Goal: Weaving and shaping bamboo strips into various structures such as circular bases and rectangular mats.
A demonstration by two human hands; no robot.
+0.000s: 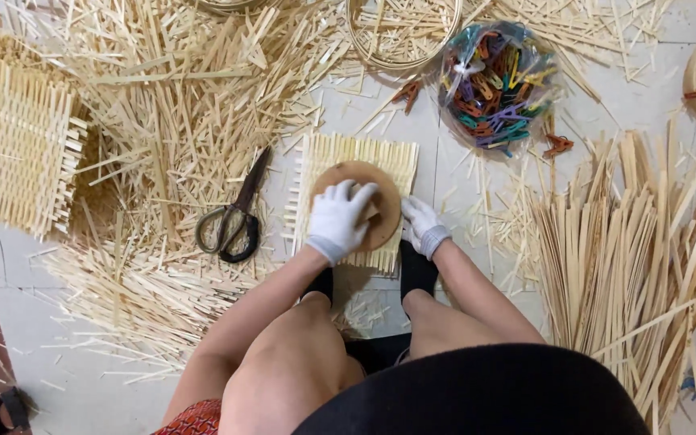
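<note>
Bare knees lowest, left grip (338, 219) flat on round wooden disc (362, 201), right grip (422, 225) curled at its edge

A round, flat, brown wooden disc (364, 201) is lying face-down on a pale square mat of woven bamboo strips (356, 153), under the palm of the white-gloved left hand (338, 221), whose fingers are spreading across the disc's lower left half. The mat is resting flat on the floor, its frayed strip ends sticking out beyond the disc on every side, its right edge touching the white-gloved right hand (422, 225).
</note>
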